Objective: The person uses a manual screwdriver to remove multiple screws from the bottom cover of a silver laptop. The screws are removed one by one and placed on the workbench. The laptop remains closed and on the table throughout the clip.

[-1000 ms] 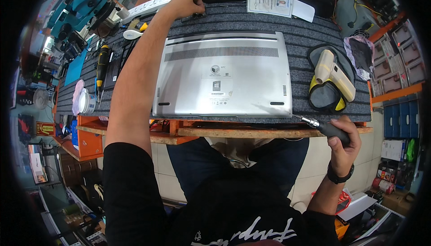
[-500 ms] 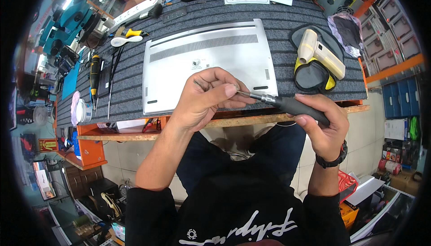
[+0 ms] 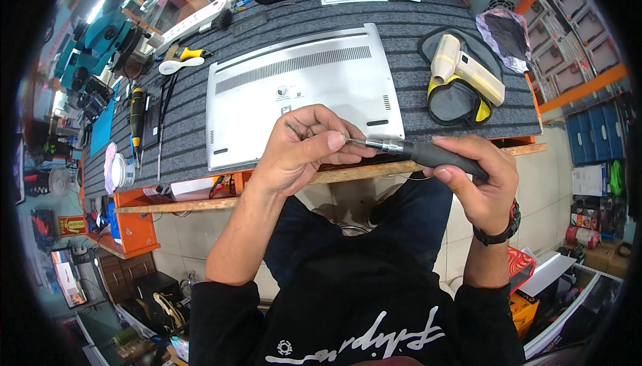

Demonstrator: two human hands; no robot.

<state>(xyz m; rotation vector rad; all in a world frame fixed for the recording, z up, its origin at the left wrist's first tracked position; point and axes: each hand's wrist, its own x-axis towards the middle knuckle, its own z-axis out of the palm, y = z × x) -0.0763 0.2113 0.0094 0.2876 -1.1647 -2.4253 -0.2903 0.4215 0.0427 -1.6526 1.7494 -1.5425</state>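
In my right hand (image 3: 478,172) is the black handle of a screwdriver (image 3: 428,155), its metal shaft pointing left. The fingers of my left hand (image 3: 311,149) pinch around the tip of that shaft; a thin dark piece shows between thumb and fingers, too small to make out fully. Both hands hover over the front edge of the bench. Behind them a silver laptop (image 3: 301,65) lies bottom side up, with a long vent grille across its far part. My left hand covers some of its near edge.
A striped grey mat (image 3: 414,18) covers the bench. At the right lie a cream handheld blower (image 3: 461,68) and a yellow-black pouch (image 3: 458,105). On the left are a yellow-black screwdriver (image 3: 137,118), tweezers (image 3: 164,125), brushes (image 3: 190,53), a white tub (image 3: 123,171) and a microscope (image 3: 100,38).
The view has shifted slightly, so the bench and laptop appear a little further left. Both hands keep their hold on the screwdriver, which sits at nearly the same angle.
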